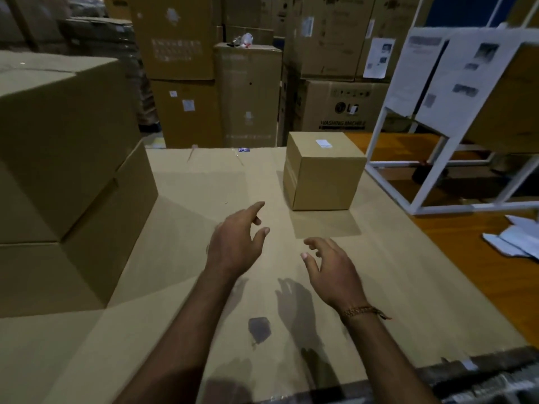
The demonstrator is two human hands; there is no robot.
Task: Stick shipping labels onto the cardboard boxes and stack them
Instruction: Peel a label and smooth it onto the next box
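Note:
A small cardboard box (322,173) stands upright on the cardboard-covered work surface (186,258), far right of centre, with a white label (323,143) stuck on its top. At the left, two large cardboard boxes (64,182) sit stacked one on the other. My left hand (236,243) hovers over the middle of the surface with fingers spread and relaxed, holding nothing. To its right, my right hand (329,266) hovers, also empty with loosely curved fingers. Both hands are short of the small box.
Tall stacks of warehouse cartons (248,94) fill the background. A white metal frame (437,170) holding papers stands at the right over an orange floor. Loose white sheets (513,237) lie at the right edge. A dark patch (259,329) marks the surface near me.

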